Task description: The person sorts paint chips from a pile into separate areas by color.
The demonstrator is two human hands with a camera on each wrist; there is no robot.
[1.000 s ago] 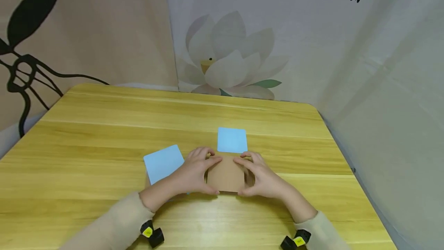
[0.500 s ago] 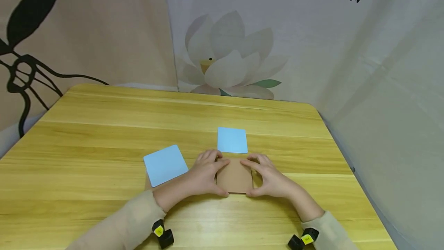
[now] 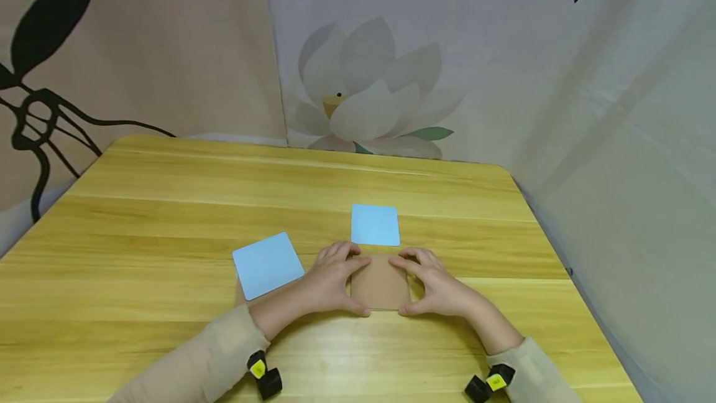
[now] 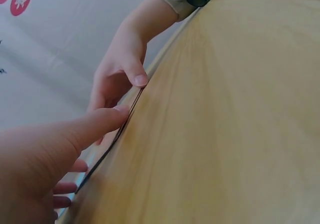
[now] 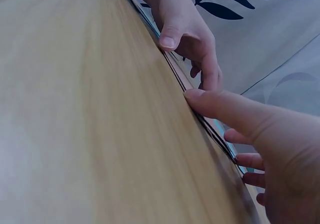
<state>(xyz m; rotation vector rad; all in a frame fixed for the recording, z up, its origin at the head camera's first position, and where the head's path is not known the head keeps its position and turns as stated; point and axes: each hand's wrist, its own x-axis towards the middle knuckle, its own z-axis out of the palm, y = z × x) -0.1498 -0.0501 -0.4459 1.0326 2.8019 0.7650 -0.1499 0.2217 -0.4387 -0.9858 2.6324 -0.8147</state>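
Note:
A square brown cardboard piece (image 3: 380, 283) lies at the near middle of the table, between both hands. My left hand (image 3: 334, 282) holds its left side, thumb at the near corner and index finger on top near the far corner. In mirror fashion, my right hand (image 3: 433, 285) holds the right side. Seen edge-on in the right wrist view, thin dark edges run between the thumbs; how many layers there are I cannot tell. A light blue square card (image 3: 375, 225) lies just beyond the brown one. Left of my left hand is another blue card (image 3: 267, 265), tilted, with a brown edge showing under it.
The wooden table (image 3: 184, 204) reaches back to a printed fabric curtain (image 3: 386, 67). Black wrist devices with yellow labels sit at the left sleeve (image 3: 196, 353) and the right sleeve (image 3: 534, 372).
Both hands have shifted right with the brown cardboard piece, mostly in the first half second. A strip of table now shows between it and the far blue card. More of the left blue card is uncovered.

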